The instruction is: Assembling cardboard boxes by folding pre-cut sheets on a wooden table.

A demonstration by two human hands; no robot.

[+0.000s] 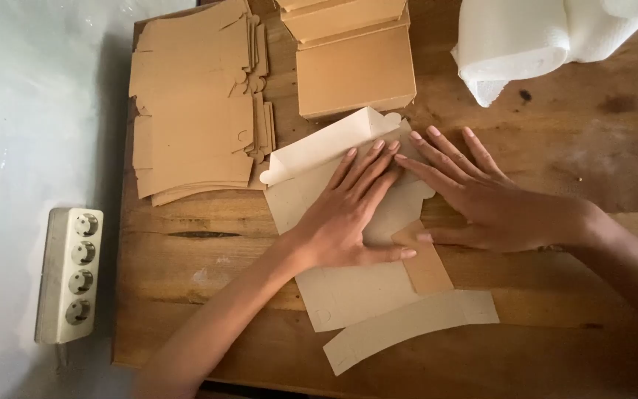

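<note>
Table [555, 325]: flat carton stack [193, 103], folded boxes [354, 63], white towel [526, 44], power strip [70, 275]. My left hand [345, 214] and right hand [481, 203], fingers spread flat, press the unfolded carton blank [356, 292] at centre; far flap raised, seemingly creased.

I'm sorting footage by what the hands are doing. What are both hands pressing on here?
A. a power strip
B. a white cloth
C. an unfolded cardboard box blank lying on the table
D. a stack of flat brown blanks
C: the left hand and right hand both lie flat, fingers spread, on the unfolded cardboard blank on the wooden table.
</note>
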